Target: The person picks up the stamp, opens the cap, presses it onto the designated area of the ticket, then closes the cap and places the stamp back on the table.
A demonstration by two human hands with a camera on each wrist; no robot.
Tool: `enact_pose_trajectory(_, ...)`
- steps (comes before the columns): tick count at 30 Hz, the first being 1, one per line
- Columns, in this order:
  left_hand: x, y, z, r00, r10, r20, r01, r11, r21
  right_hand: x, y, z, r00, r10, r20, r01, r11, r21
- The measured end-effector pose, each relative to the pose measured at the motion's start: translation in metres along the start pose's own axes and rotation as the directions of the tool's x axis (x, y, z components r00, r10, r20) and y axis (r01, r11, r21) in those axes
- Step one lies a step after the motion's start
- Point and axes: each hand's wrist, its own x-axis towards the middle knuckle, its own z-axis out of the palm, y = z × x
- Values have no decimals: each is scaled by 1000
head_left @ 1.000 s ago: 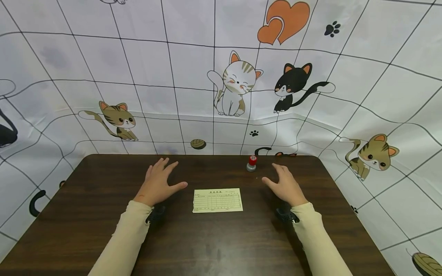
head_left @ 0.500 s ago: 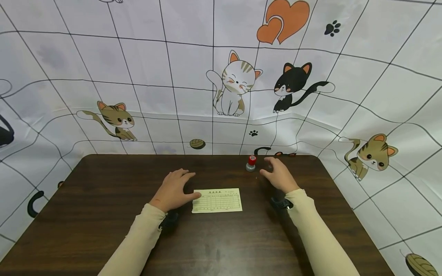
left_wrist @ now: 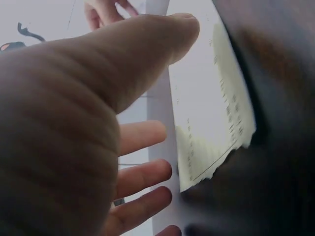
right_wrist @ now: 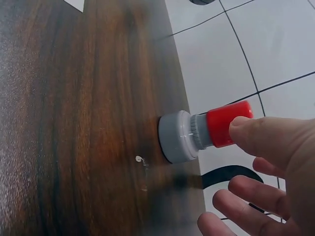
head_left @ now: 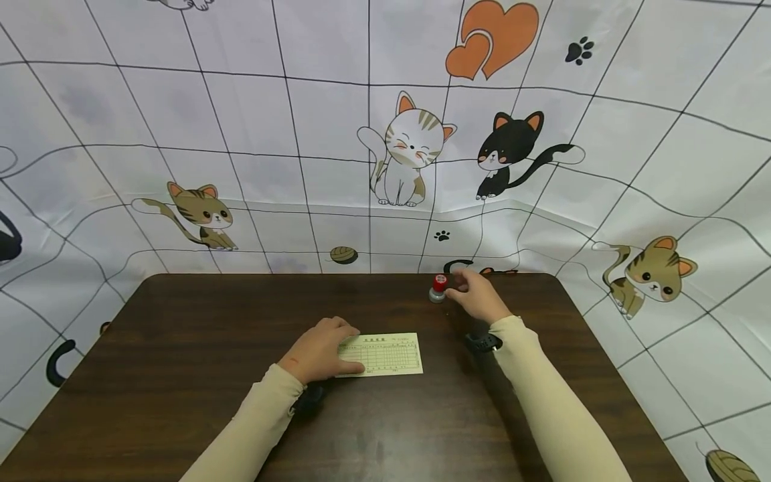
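A pale yellow printed form (head_left: pixel 391 353) lies on the dark wooden table. My left hand (head_left: pixel 322 349) is over its left end, thumb along the near side. In the left wrist view, the left hand (left_wrist: pixel 64 132) has its fingers apart, the thumb overlapping the view of the form (left_wrist: pixel 206 98); contact cannot be told. Upright near the back edge stands a self-inking stamp (head_left: pixel 438 288), with a red handle and grey base. My right hand (head_left: pixel 478 298) is just right of it. The right wrist view shows the right thumb (right_wrist: pixel 266 137) at the red handle (right_wrist: pixel 221 125), other fingers loosely bent behind.
The brown table (head_left: pixel 385 428) ends at a back edge against a white sheet (head_left: pixel 337 134) printed with grid lines and cartoon cats. A small white mark (right_wrist: pixel 139 159) is on the wood near the stamp.
My left hand has moved right and nearer, from beside the form to over its left end. The right hand has moved left, up to the stamp. Form and stamp stay in place.
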Motion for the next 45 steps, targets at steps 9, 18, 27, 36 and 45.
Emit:
enact_pose_trajectory(9,2,4,5,999,36,-27,-36,999,25,4,-2,6,999,-18,-28,18,1000,-21)
enact_pose_trajectory(18,5,5,5,999,22,-26,-20,999,43,7,-4,10,999,7,-48,-8,1000,-24)
enact_pose_trajectory(27,8,6,4,1000,14,-25,-13,999,47,9,-7,14,998,14,-64,-15,1000,-14)
enact_pose_trajectory(36,9,4,7,1000,12,-26,-11,999,40,8,-8,17,997,6,-80,-8,1000,-30)
enact_pose_trajectory(45,9,0,9,999,24,-38,-22,999,41,4,-12,15,993,-25,-111,22,999,-25)
